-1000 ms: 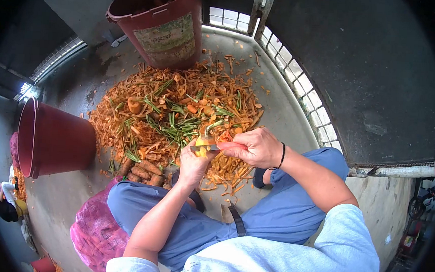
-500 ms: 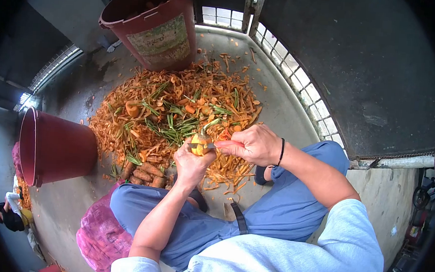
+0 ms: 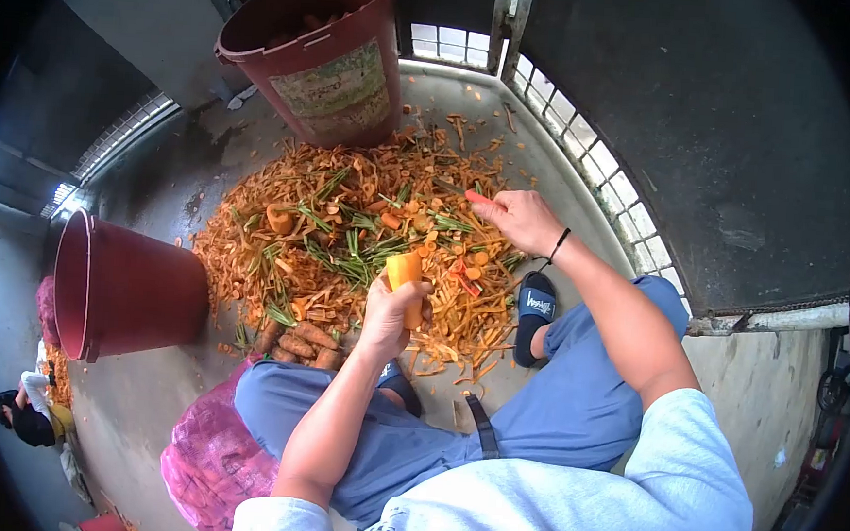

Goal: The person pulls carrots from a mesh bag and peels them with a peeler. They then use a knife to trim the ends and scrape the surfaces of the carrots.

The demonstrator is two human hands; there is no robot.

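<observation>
My left hand (image 3: 391, 314) is wrapped round a peeled carrot (image 3: 404, 271), whose upper end shows a pale yellow-orange face. Up and to the right, my right hand (image 3: 520, 220) grips a knife by its red handle (image 3: 482, 199); the dark blade points left over the heap and is hard to make out. Beneath both hands lies a wide heap of carrot peelings (image 3: 283, 194) with green stems (image 3: 353, 251) and cut ends. Several unpeeled carrots (image 3: 307, 340) rest at its near left edge.
A large red bucket (image 3: 333, 99) holding carrots stands behind the heap, another red bucket (image 3: 141, 287) at the left. A pink mesh sack (image 3: 214, 457) lies by my left leg. A person (image 3: 31, 417) is at the far left. A barred wall runs along the right.
The knife in my right hand has moved up and right, away from the carrot. The green-stemmed top is gone from the carrot in my left hand. The view has shifted slightly.
</observation>
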